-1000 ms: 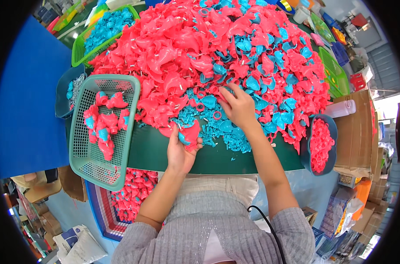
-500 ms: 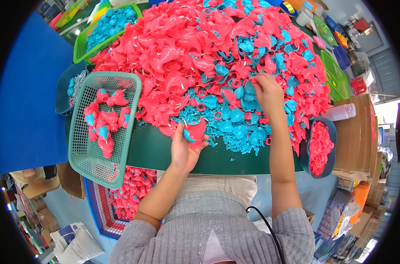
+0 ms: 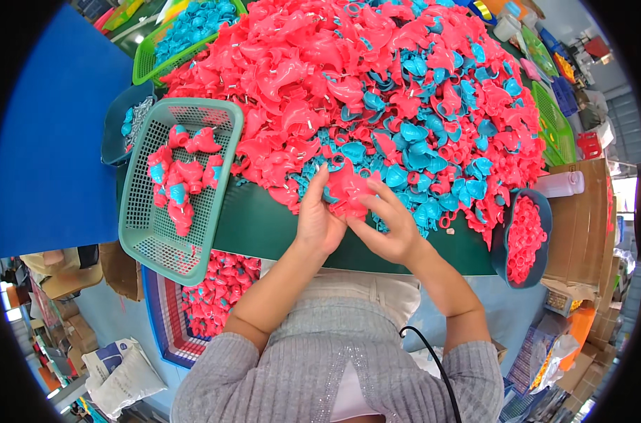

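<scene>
The left hand [image 3: 320,224] pinches a pink shell [image 3: 348,187] between its raised thumb and fingers, which are mostly hidden beneath it. The right hand [image 3: 394,229] bends around the shell's right side, fingertips at its edge; whether they press together on a small part cannot be told. A teal piece [image 3: 329,197] shows at the shell's left side, partly covered by the left thumb. The shell is over the near edge of the pile [image 3: 285,67], whose pink and teal parts blend with its far outline, making that hard to trace. The pile runs off the top.

Green tabletop [image 3: 264,229] shows between the left hand and the mesh basket [image 3: 151,233], and to the right of the right wrist. Its curved front edge passes behind both forearms. The basket overhangs that edge, partly hiding a crate [image 3: 172,310] below. A dark bowl [image 3: 500,257] stands at the right end.
</scene>
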The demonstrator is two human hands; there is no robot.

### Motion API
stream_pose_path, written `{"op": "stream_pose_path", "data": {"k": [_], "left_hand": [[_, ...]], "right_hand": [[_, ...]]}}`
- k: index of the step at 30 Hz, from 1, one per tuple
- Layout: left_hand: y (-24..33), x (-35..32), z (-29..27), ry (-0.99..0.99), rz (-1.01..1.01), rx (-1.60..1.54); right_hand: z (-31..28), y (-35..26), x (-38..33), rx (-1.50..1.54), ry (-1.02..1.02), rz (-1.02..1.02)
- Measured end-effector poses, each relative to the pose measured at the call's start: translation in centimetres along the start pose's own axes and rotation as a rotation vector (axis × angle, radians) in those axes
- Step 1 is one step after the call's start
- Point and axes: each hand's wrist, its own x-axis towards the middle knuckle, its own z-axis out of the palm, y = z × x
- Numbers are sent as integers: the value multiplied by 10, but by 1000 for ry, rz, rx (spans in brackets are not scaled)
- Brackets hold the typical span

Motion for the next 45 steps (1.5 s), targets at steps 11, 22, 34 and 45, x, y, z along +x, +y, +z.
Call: {"op": "stream_pose_path", "data": {"k": [11, 22, 34, 45], "left_hand": [[5, -10, 4, -43, -38, -9], [18, -15, 0, -117, -126, 177], [9, -30, 8, -50, -4, 522], [6, -29, -6, -248, 50, 645]], "right_hand": [[-14, -8, 18, 226, -221, 310], [-43, -8, 35, 394, -179, 455], [-30, -8, 44, 294, -453, 264], [-31, 1, 41, 491, -394, 416]]}}
